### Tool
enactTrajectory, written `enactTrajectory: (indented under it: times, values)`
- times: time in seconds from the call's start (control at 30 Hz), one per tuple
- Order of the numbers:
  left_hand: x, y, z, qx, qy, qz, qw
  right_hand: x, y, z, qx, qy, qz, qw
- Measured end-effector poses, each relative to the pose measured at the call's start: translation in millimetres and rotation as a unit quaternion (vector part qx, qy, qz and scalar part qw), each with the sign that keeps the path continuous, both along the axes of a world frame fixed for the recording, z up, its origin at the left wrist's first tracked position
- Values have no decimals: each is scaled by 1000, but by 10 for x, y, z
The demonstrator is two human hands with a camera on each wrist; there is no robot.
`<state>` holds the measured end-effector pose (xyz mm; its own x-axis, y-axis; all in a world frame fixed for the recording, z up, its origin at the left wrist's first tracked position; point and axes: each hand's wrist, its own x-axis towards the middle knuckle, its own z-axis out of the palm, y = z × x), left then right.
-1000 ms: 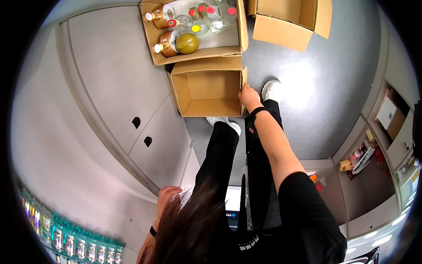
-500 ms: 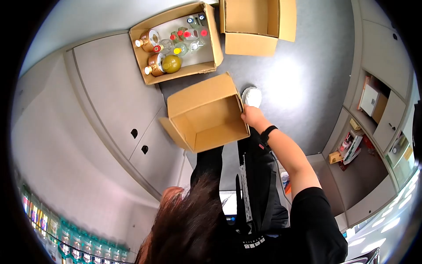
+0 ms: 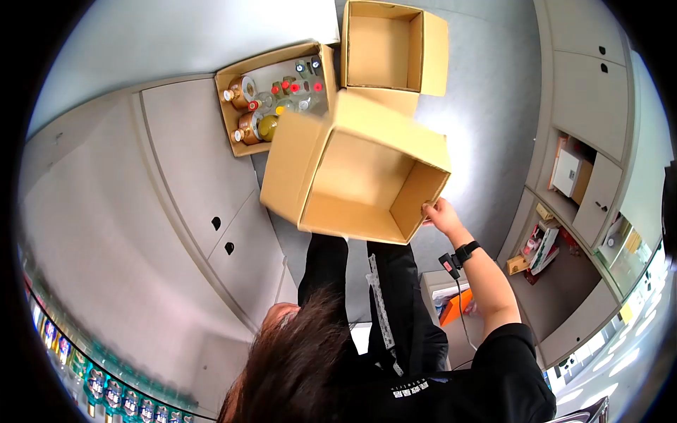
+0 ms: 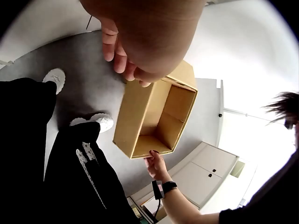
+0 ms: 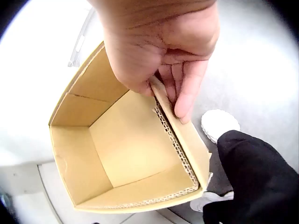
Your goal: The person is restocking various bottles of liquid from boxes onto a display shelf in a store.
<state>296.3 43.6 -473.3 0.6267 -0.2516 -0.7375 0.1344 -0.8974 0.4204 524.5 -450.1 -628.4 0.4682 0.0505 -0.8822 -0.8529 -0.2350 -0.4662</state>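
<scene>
An empty cardboard box (image 3: 391, 130) is held up in front of the legs, tilted, its open side facing up toward the head. My right hand (image 3: 443, 217) grips its lower right edge. In the right wrist view the thumb of the right hand (image 5: 168, 51) is inside and the fingers lie outside the doubled cardboard wall (image 5: 187, 144). The left wrist view shows the left hand (image 4: 145, 42) with loosely bent fingers and nothing in them, overlapping the far box there. In the head view hair mostly hides that hand.
A second box (image 3: 243, 149) with several bottles (image 3: 285, 88) stands behind, against the cabinets (image 3: 204, 155). Another empty box (image 3: 384, 53) with open flaps sits on the grey floor (image 3: 486, 106). Shelves (image 3: 564, 233) line the right side; bottles in a row (image 3: 113, 391) stand lower left.
The right hand has lifted the box off the floor, turned it, and brought it closer and to the right. The bottle box now shows partly behind it.
</scene>
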Motion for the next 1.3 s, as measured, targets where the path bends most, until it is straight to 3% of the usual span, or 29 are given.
enactTrajectory:
  times: [0.1, 0.13, 0.27, 0.37, 0.47, 0.57, 0.6, 0.67, 0.77, 0.93, 1.03, 1.17, 1.3]
  values:
    - [1046, -412, 542, -127, 23, 171, 977, 308, -94, -94, -8, -1, -62, 998]
    - [1253, -492, 698, -153, 21, 201, 967, 459, -73, -100, -8, 0, -126, 992]
    - [1379, -563, 1023, -173, -11, 238, 956, 1038, -5, -331, 12, -28, -265, 964]
    - [563, -268, 753, -81, -6, 182, 980, 1523, 121, -445, 31, -40, -309, 950]
    - [-1045, 164, 0, 103, -72, -46, 991, 1951, 233, -596, 67, -50, -329, 941]
    - [-1243, 28, -43, 132, -37, -13, 991, 2303, 421, -726, 87, -56, -361, 927]
    - [-640, -153, 310, 38, 7, 107, 994, 2393, 492, -782, 88, -55, -356, 929]
    - [855, -611, 1124, -149, 87, 360, 917, 2521, 656, -881, 123, -33, -395, 910]
    - [965, -712, 1112, -135, 63, 361, 921, 2550, 865, -987, 123, -12, -405, 906]
    - [934, -734, 1151, -104, 34, 360, 927, 2333, 877, -890, 153, -12, -387, 909]
    - [897, -787, 1148, -100, 42, 378, 920, 2132, 733, -753, 173, 17, -268, 948]
    - [947, -853, 1210, -136, 29, 419, 897, 1894, 705, -184, 152, 11, -148, 977]
    - [957, -792, 1283, -102, -69, 392, 912, 1765, 932, 384, 117, -27, -21, 993]
